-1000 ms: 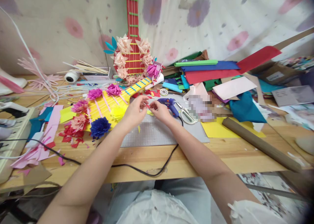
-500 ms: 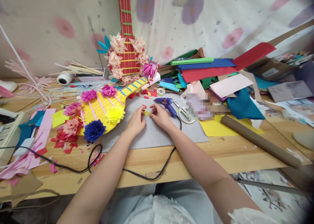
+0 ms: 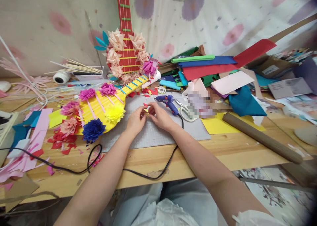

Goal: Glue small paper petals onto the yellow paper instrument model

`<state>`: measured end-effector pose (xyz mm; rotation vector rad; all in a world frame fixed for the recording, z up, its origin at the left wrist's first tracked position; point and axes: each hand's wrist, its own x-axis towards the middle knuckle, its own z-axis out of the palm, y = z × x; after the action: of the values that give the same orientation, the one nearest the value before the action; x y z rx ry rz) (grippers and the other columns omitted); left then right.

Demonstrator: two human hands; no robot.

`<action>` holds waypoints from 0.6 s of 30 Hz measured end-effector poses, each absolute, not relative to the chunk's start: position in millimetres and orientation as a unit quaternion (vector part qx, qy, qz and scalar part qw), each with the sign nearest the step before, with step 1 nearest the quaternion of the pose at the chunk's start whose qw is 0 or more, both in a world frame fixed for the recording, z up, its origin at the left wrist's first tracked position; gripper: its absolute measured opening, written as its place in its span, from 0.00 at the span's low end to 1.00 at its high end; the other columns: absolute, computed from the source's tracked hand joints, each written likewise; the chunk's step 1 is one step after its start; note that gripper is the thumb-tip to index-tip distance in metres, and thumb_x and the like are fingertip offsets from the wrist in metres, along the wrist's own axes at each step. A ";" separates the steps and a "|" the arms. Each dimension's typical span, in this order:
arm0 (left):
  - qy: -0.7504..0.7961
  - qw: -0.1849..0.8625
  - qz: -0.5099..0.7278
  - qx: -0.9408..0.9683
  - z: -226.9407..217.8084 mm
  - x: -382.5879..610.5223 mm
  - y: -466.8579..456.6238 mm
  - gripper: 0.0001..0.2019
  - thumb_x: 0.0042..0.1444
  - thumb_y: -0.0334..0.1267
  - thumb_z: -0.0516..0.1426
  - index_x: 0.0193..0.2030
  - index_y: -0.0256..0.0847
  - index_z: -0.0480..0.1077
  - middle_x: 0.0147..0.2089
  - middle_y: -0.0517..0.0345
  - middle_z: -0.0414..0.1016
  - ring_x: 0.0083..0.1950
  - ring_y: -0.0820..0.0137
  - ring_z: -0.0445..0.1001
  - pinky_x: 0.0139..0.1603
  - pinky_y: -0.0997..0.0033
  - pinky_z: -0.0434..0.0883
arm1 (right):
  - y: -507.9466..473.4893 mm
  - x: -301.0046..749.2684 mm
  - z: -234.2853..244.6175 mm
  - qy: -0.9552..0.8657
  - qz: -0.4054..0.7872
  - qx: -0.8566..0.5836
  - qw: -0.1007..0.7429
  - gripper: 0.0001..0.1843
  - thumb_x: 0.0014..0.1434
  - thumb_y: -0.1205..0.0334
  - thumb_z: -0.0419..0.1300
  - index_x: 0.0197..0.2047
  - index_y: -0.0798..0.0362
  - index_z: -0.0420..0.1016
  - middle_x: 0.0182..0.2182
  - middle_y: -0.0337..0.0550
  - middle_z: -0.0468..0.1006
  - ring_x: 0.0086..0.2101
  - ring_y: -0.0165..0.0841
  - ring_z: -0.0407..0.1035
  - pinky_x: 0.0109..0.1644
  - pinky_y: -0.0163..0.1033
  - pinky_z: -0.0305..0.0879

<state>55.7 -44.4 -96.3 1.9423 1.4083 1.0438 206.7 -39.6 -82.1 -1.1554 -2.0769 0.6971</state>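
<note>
Over the grey cutting mat (image 3: 153, 135), my left hand (image 3: 135, 121) and my right hand (image 3: 160, 116) meet with fingertips pinched together. Between them is a small yellow piece (image 3: 147, 114), seemingly paper, mostly hidden by the fingers. Just right of my right hand lies a blue hot glue gun (image 3: 168, 103), its nozzle pointing left. Scissors (image 3: 185, 112) with white handles rest beside it. To the left of my left hand lies a yellow paper guitar (image 3: 96, 108) trimmed with a yellow paper flower (image 3: 114, 112), a dark blue paper flower (image 3: 93, 130) and several pink ones.
A red guitar (image 3: 127, 44) with pale pink flowers stands against the floral curtain. Coloured paper sheets (image 3: 210, 70) pile up at the back right. A brown roll (image 3: 262, 136) lies at the right. The black cord (image 3: 158, 178) loops along the table's front.
My hands have drawn slightly closer together, and the yellow piece is now more covered by the fingers. The whole view has shifted a little.
</note>
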 end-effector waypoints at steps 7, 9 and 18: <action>0.541 0.320 0.455 0.630 -105.6 57.4 -38.7 0.11 0.48 0.31 0.56 0.40 0.41 0.69 0.34 0.57 0.74 0.34 0.71 0.73 0.38 0.70 0.70 | -29.7 227.0 -74.0 -0.791 0.272 -0.455 0.304 0.13 0.51 0.69 0.55 0.43 0.53 0.66 0.34 0.42 0.73 0.34 0.30 0.67 0.41 0.37 0.63; 0.549 0.347 0.491 0.580 -107.3 57.9 -36.2 0.10 0.46 0.31 0.58 0.38 0.39 0.69 0.32 0.58 0.73 0.32 0.72 0.72 0.36 0.71 0.70 | -28.0 248.0 -60.6 -0.785 0.338 -0.459 0.245 0.09 0.50 0.65 0.57 0.37 0.53 0.68 0.29 0.39 0.72 0.31 0.29 0.67 0.36 0.35 0.62; 0.557 0.438 0.544 0.449 -97.9 63.2 -33.0 0.10 0.42 0.31 0.59 0.33 0.38 0.65 0.28 0.62 0.68 0.26 0.76 0.72 0.25 0.77 0.68 | -19.4 301.3 -43.8 -0.695 0.219 -0.640 0.244 0.23 0.43 0.42 0.62 0.35 0.54 0.71 0.28 0.41 0.72 0.29 0.31 0.65 0.32 0.36 0.59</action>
<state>63.2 -33.0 -97.9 1.1175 1.3854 1.3526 301.3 -19.4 -43.8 -1.7475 -1.8991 0.5979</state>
